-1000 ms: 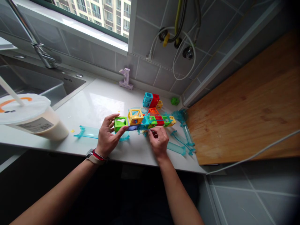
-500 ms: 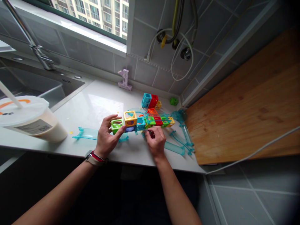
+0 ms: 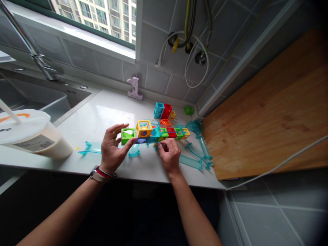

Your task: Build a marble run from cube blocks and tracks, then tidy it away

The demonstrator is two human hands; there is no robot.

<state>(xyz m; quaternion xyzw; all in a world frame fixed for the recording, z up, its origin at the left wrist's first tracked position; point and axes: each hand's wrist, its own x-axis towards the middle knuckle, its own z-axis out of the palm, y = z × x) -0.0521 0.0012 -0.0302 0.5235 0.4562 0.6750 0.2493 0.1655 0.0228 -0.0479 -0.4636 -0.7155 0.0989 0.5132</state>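
My left hand (image 3: pixel 112 148) curves around the left end of a row of joined toy blocks, its thumb along the front edge of a green block (image 3: pixel 127 136) and its fingers behind. A yellow open cube (image 3: pixel 144 129) sits on top of a purple block (image 3: pixel 141 140). To their right follow a blue block (image 3: pixel 153 135) and a red block (image 3: pixel 171 132). My right hand (image 3: pixel 169 152) is closed in a pinch at the front of the row, by a clear teal edge; what its fingertips hold is hidden.
Teal track pieces (image 3: pixel 191 162) lie on the white counter (image 3: pixel 102 102). Behind the row stand a red block (image 3: pixel 166 111) and a green piece (image 3: pixel 189 110). A drink cup (image 3: pixel 36 136) is at left by the sink (image 3: pixel 58 102); a wooden board (image 3: pixel 269 112) is at right.
My left hand has shifted slightly left, and its fingers lie a little farther from the green block. My right hand stays pinched in nearly the same place.
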